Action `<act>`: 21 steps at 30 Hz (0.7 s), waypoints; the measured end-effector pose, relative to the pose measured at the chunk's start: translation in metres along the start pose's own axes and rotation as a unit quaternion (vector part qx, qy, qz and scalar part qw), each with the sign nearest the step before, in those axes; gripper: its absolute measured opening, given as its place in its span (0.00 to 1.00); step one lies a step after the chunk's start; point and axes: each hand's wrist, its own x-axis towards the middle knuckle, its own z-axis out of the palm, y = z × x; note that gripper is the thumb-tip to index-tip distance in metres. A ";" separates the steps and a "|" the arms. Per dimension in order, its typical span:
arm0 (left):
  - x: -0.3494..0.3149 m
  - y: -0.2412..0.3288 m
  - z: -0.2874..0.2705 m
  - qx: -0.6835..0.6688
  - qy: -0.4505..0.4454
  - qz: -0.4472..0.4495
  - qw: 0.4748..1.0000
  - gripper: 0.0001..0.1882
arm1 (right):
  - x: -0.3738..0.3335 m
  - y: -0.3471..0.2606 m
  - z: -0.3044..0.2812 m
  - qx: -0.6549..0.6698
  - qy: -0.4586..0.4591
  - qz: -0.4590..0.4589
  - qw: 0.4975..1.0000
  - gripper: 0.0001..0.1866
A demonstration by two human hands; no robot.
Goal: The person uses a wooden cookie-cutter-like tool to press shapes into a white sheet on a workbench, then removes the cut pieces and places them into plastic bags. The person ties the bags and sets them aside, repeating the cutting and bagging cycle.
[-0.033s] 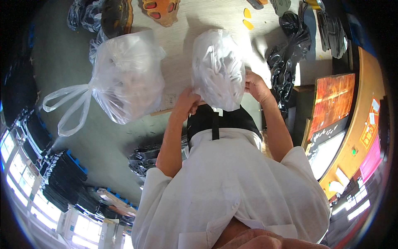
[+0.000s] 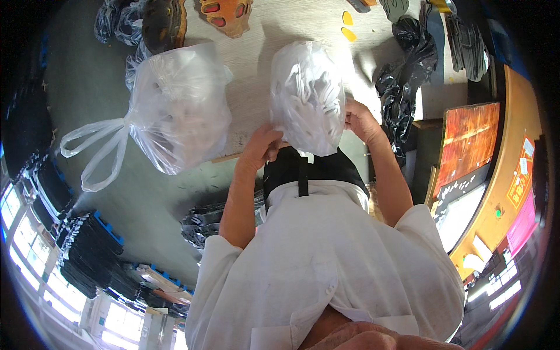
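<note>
A translucent white plastic bag (image 2: 308, 96), bulging with pale contents that I cannot make out, rests at the table's near edge in front of me. My left hand (image 2: 263, 143) is at its lower left corner, fingers curled and closed on the plastic. At the right side, my right hand (image 2: 360, 121) pinches the bag's edge; some of its fingertips are hidden by the plastic. To the left lies a second, fuller plastic bag (image 2: 184, 108), its neck tied and two long handle loops (image 2: 105, 153) hanging past the table's edge.
Brown shoe pieces (image 2: 228, 16) and yellow pads (image 2: 349, 34) lie at the far side of the table (image 2: 251, 76). A crumpled black plastic bag (image 2: 401, 87) and a stack of dark sheets (image 2: 466, 49) are on the right, above an orange-edged cabinet (image 2: 490, 192). Dark stacks (image 2: 90, 251) stand lower left.
My left hand has shifted very slightly to the left and toward me. The bags and my right hand look the same.
</note>
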 end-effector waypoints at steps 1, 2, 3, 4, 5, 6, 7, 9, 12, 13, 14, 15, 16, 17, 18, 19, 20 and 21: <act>0.003 0.001 -0.006 -0.050 -0.058 -0.022 0.997 0.12 | 0.005 0.002 -0.005 -0.038 0.002 -0.020 0.999 0.25; 0.007 0.000 -0.005 -0.051 -0.056 -0.018 0.997 0.11 | 0.010 0.005 -0.008 -0.076 0.008 -0.030 0.997 0.23; 0.012 -0.002 -0.005 -0.049 -0.059 -0.016 0.997 0.11 | 0.015 0.009 -0.009 -0.118 0.008 -0.037 0.992 0.21; 0.017 -0.006 -0.001 -0.017 0.000 0.002 1.000 0.11 | 0.020 0.012 -0.010 -0.269 0.068 -0.087 0.957 0.22; 0.021 -0.010 0.004 0.020 0.054 0.018 0.998 0.11 | 0.024 0.015 -0.009 -0.415 0.121 -0.131 0.892 0.23; 0.024 -0.015 0.010 0.053 0.108 0.046 0.992 0.10 | 0.027 0.016 -0.006 -0.551 0.189 -0.161 0.797 0.24; 0.026 -0.018 0.016 0.164 0.152 0.089 0.971 0.10 | 0.029 0.016 -0.004 -0.580 0.190 -0.154 0.777 0.24; 0.026 -0.019 0.025 0.365 0.226 0.173 0.886 0.10 | 0.028 0.010 0.002 -0.639 0.231 -0.123 0.724 0.23; 0.017 -0.008 0.024 0.131 0.166 0.122 0.970 0.13 | 0.017 -0.010 0.007 -0.625 0.217 -0.109 0.742 0.24; 0.013 -0.001 0.021 0.101 0.144 0.092 0.980 0.13 | 0.012 -0.016 0.008 -0.471 0.190 -0.105 0.855 0.24; 0.009 0.006 0.017 0.063 0.113 0.062 0.990 0.12 | 0.007 -0.024 0.007 -0.296 0.136 -0.099 0.940 0.25; 0.005 0.011 0.014 0.024 0.082 0.028 0.996 0.12 | 0.003 -0.027 0.008 -0.111 0.101 -0.062 0.987 0.25; 0.003 0.016 0.013 0.024 0.074 0.029 0.997 0.12 | 0.001 -0.032 0.007 -0.032 0.035 -0.040 0.998 0.26; 0.001 0.020 0.013 0.026 0.066 0.033 0.997 0.12 | 0.000 -0.032 0.008 -0.051 0.010 -0.031 0.998 0.26; 0.001 0.022 0.014 0.029 0.058 0.038 0.997 0.13 | 0.001 -0.033 0.008 -0.064 0.014 -0.027 0.998 0.25; 0.001 0.023 0.015 0.017 0.054 0.041 0.998 0.13 | 0.003 -0.031 0.008 -0.073 0.007 -0.026 0.997 0.24; 0.001 0.023 0.018 0.005 0.050 0.041 0.998 0.13 | 0.007 -0.030 0.008 -0.100 -0.016 -0.039 0.994 0.21; 0.002 0.021 0.020 -0.010 0.037 0.044 0.998 0.13 | 0.011 -0.027 0.007 -0.079 0.000 -0.056 0.995 0.21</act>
